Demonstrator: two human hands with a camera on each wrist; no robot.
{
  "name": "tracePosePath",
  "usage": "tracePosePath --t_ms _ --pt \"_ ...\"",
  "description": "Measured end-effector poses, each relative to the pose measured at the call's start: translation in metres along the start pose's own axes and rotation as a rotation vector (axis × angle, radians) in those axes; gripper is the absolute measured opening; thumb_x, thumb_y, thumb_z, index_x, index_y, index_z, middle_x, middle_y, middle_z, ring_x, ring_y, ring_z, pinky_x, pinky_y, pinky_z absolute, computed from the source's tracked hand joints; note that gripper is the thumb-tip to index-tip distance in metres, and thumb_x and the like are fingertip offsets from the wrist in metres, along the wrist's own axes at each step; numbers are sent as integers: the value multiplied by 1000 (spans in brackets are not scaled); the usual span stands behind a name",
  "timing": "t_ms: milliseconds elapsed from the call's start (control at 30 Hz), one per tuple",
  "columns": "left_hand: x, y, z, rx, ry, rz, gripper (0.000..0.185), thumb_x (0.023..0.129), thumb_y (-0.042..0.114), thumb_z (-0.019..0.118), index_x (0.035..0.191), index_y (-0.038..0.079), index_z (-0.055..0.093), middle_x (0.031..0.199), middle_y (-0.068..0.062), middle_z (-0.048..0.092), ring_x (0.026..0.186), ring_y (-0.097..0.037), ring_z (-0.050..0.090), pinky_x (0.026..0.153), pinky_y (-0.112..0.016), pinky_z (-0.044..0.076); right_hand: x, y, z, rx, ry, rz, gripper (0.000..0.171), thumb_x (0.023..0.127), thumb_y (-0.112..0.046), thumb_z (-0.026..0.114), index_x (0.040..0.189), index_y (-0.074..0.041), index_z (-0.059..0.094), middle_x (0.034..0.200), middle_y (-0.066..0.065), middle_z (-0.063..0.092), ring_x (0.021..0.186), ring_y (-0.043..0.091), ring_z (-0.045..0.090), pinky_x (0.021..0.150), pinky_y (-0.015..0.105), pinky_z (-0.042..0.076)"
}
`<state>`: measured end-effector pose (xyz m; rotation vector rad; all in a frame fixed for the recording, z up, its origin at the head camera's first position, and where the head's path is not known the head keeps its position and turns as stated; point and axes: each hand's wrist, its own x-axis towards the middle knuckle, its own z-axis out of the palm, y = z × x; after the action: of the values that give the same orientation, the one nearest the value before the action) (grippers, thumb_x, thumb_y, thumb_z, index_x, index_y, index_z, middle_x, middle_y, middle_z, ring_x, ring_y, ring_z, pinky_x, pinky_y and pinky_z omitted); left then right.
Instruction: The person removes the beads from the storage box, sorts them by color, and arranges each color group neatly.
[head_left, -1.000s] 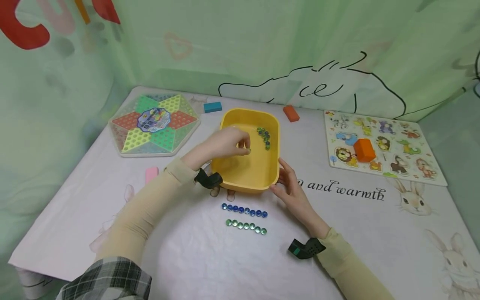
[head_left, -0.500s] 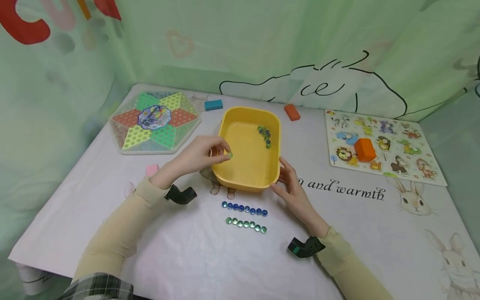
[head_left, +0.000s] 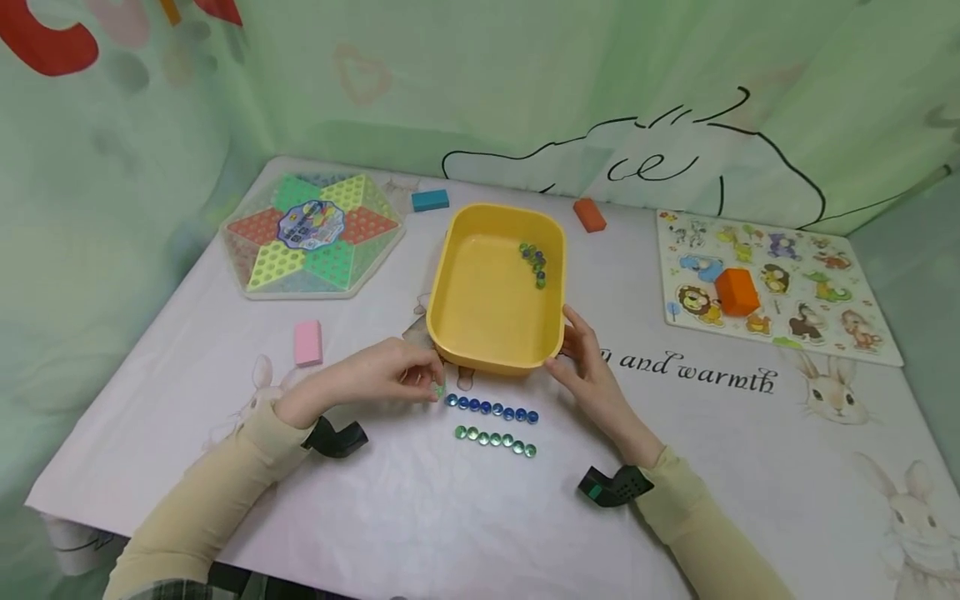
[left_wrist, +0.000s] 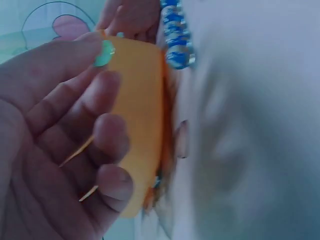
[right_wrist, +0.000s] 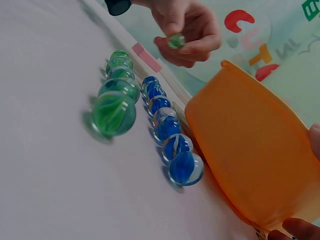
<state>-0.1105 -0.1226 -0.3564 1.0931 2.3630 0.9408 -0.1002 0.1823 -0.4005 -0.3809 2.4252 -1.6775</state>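
Observation:
My left hand (head_left: 408,379) pinches a green marble (head_left: 438,390) (left_wrist: 103,53) (right_wrist: 175,40) just left of the row of blue marbles (head_left: 491,408) (right_wrist: 167,130), low over the table. A row of green marbles (head_left: 495,439) (right_wrist: 116,90) lies in front of the blue one. Behind both stands the yellow tub (head_left: 465,333) (right_wrist: 250,145) (left_wrist: 137,115), with several mixed marbles (head_left: 534,262) at its far right. My right hand (head_left: 581,358) rests with straight fingers against the tub's near right corner.
A hexagonal checkers board (head_left: 311,237) lies at the far left and an animal puzzle board (head_left: 817,317) with an orange block (head_left: 737,290) at the right. A pink block (head_left: 307,342), a teal block (head_left: 430,200) and an orange block (head_left: 589,214) lie around the tub.
My left hand has lifted a green marble out of the tub and brought it down and back to the left end of the blue row. The right hand has stayed at the tub.

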Motion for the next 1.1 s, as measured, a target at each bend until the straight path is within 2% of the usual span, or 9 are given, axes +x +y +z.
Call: tracePosePath --t_ms 167,333,767,1100 --pt "0 0 13 24 -93 -17 8 84 19 66 89 15 63 69 10 50 63 -1 45 61 -19 40 1 0 -1 -7 4 5 72 93 -15 53 147 -32 9 145 17 32 127 34 38 106 58 22" --pt "2 4 23 82 -117 -4 7 84 20 65 90 15 63 68 10 50 61 0 43 62 -17 39 2 0 -1 -3 2 5 72 93 -16 53 147 -32 9 146 17 31 128 34 38 106 57 23" --pt "3 6 33 190 -99 29 11 83 26 68 89 17 64 66 12 50 59 2 40 61 -17 36 1 1 0 9 -8 13 72 93 -16 53 147 -32 9 146 17 30 128 34 37 106 57 22" --pt "3 4 34 189 -99 19 13 83 28 68 90 18 65 66 13 50 59 2 41 61 -16 36 1 1 -1 6 -11 11 72 93 -16 53 147 -32 9 145 18 31 128 34 38 106 56 23"
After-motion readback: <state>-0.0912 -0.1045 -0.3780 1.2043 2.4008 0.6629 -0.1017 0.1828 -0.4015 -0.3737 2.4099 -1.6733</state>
